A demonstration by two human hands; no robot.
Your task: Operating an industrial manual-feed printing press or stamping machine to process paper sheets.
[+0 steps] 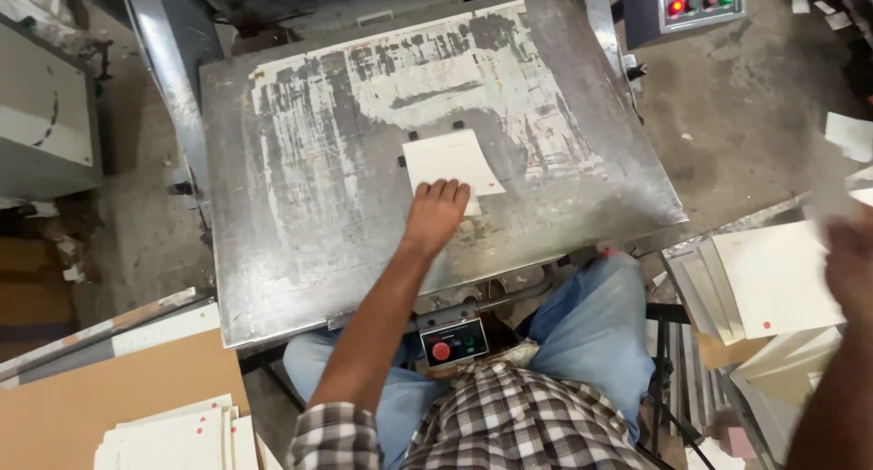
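Left hand (435,214) flat on white card (451,160) — right hand (850,261) blurred (over stack (773,279)).

The person wears a checked shirt (509,415) in black, white and grey, with a fine plaid of crossing dark and pale bands. Its left sleeve (332,434) is rolled up in a thick cuff at about 7 o'clock in the view, leaving the forearm bare. Light blue jeans (596,329) cover both legs, faded and softly creased, showing toward 5 o'clock and 6 o'clock. The 2 hands, left hand (435,214) and blurred right hand (852,261), are bare
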